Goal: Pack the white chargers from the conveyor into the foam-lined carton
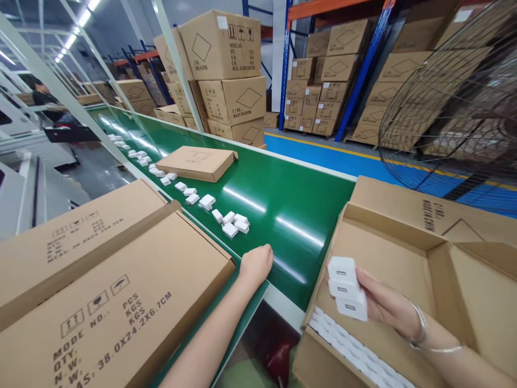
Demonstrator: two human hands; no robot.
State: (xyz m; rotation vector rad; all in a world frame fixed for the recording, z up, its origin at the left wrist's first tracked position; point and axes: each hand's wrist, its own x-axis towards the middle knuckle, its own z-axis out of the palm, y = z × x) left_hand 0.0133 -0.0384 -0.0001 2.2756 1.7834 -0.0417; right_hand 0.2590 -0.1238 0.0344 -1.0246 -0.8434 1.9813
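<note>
My right hand (377,302) grips three white USB chargers (346,290) in a stepped stack, their USB slots facing me. The chargers are over an open cardboard box (388,231), where rows of white chargers (351,350) line the near-left wall. At the edge of the green conveyor belt (278,194), my left hand (256,264) is closed with the back of the hand showing; whatever its fingers may hold is hidden. Beyond it, a small cluster of loose white chargers (230,230) lies on the belt, and more trail away up the belt's left side.
Closed printed cartons (133,302) stand at the lower left beside the belt. A flat carton (197,161) rests on the belt farther up. Stacked boxes (232,99) rise behind the belt, and a large wire-guarded fan (456,108) stands at the right. A person (44,94) is far left.
</note>
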